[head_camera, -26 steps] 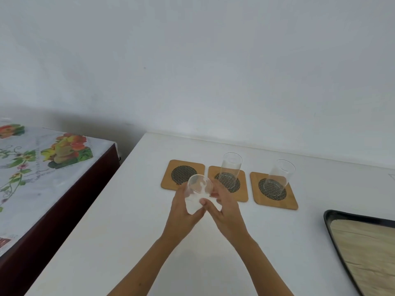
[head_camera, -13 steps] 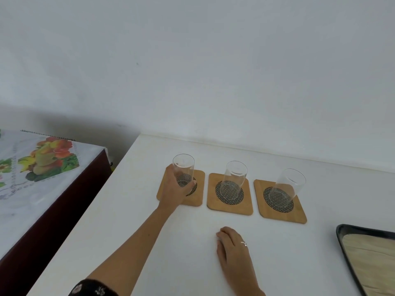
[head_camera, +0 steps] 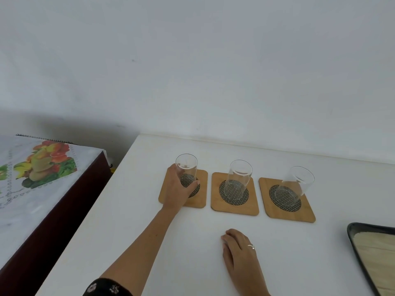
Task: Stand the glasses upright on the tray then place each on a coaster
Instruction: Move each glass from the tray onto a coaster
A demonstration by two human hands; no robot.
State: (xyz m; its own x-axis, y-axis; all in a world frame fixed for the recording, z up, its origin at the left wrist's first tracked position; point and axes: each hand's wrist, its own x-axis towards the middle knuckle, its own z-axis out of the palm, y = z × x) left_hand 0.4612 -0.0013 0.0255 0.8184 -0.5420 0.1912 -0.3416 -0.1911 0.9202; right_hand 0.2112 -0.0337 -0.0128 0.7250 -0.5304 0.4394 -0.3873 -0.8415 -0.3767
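Now the left glass [head_camera: 186, 170] stands upright on the left coaster [head_camera: 183, 190], its base over the dark woven disc in the middle, and your left hand [head_camera: 176, 190] is wrapped round its lower half, thumb on the near side and fingers behind. That low grip makes sense: holding near the base keeps a tall, narrow glass from tipping as it settles. Whether the base is fully down on the coaster I cannot tell, since your palm hides the near edge of it.

Beside it, the middle glass [head_camera: 238, 180] sits on the middle coaster [head_camera: 234, 194], and the right glass [head_camera: 294, 188] on the right coaster [head_camera: 286, 199], both upright and free of any hand. They look tilted outward, which I take to be the wide lens and not a real lean. The three coasters lie in a row, close together but apart, so each glass has its own square.

Your right hand [head_camera: 239, 253] rests flat on the white desk [head_camera: 139, 210] in front of the row, fingers loosely curled, holding nothing; it seems only to steady you. A ring shows on one finger.

Off to the right, the dark-rimmed tray [head_camera: 354, 242] shows only its left corner, with no glass on the part in view. By my reckoning the task is all but done: what remains is to let go of the left glass cleanly, lifting your fingers away without nudging it.
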